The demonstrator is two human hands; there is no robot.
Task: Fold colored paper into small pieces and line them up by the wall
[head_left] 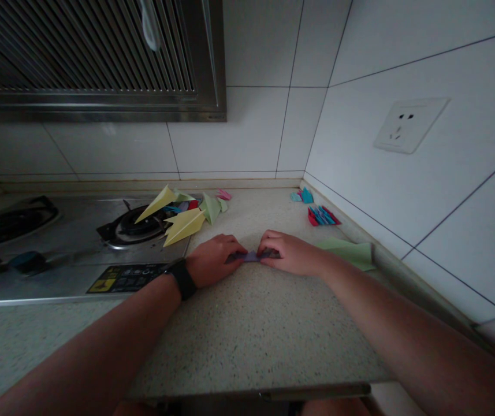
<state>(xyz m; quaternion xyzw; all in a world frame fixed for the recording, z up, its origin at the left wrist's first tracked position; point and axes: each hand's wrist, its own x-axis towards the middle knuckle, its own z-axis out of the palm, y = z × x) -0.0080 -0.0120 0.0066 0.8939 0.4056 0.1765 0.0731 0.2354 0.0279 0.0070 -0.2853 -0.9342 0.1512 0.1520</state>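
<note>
Between my two hands lies a small purple strip of folded paper (252, 257), low over the speckled countertop (256, 323). My left hand (216, 259), with a black watch (181, 278) on its wrist, has its fingers closed on the paper's left end. Its right end is pinched by my right hand (288, 253). Fingers cover both ends, so the full shape of the paper is hidden. Close behind my right hand, green paper (346, 253) lies partly covered by the forearm.
Yellow folded paper planes (185, 225) and green folded pieces (211, 207) rest by the gas burner (137, 226). A red folded paper holder (323, 216) with blue pieces and small teal folds (306, 196) sit near the right wall. A range hood (100, 107) hangs at upper left.
</note>
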